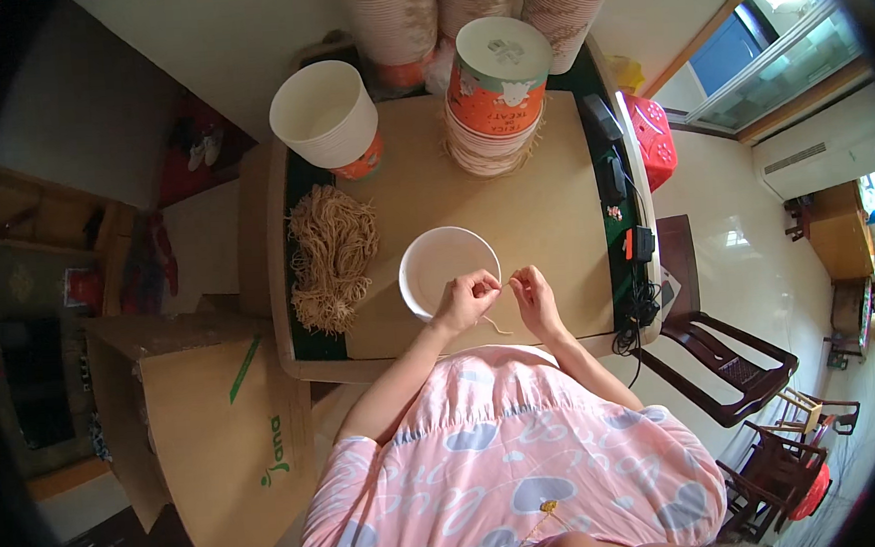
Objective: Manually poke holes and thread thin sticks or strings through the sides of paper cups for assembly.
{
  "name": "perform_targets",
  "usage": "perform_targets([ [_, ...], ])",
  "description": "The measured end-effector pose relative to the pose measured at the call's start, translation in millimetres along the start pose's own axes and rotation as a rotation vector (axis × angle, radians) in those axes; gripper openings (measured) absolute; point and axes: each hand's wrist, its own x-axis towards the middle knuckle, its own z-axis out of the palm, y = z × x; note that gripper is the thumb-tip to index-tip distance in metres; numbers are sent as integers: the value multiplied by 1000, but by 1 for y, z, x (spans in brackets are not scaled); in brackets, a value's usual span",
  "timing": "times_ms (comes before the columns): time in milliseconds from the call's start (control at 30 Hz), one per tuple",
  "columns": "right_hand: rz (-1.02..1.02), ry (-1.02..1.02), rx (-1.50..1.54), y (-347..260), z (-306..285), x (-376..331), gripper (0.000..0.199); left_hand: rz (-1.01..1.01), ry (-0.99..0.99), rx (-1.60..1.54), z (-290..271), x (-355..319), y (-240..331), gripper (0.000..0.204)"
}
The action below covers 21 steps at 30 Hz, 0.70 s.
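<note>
A white paper bucket (427, 266) stands at the near middle of the cardboard-covered table, its open mouth facing me. Over its near right rim, my left hand (467, 300) is closed in a pinch. A short end of beige string (498, 327) hangs below that hand, and the rest is hidden by the fingers. Close by on the right, my right hand (535, 298) is also pinched, fingertips almost meeting the left ones; what it holds is too small to make out. Left of the bucket lies a loose bundle of beige strings (331, 255).
A stack of white buckets (323, 115) stands at the table's far left. An upside-down orange printed stack (495, 99) is right of it, with taller stacks (394, 20) behind. Black cables (644, 296) run along the right edge. A cardboard box (217, 437) stands left, a dark chair (729, 366) right.
</note>
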Motion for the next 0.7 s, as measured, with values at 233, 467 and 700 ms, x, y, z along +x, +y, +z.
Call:
perform_targets([
  [233, 6, -29, 84, 4, 8, 5, 12, 219, 69, 251, 3, -7, 1, 6],
  [467, 61, -138, 115, 5, 3, 7, 13, 139, 137, 199, 4, -7, -1, 5],
  [700, 44, -128, 95, 2, 4, 7, 15, 15, 165, 49, 6, -4, -11, 6],
])
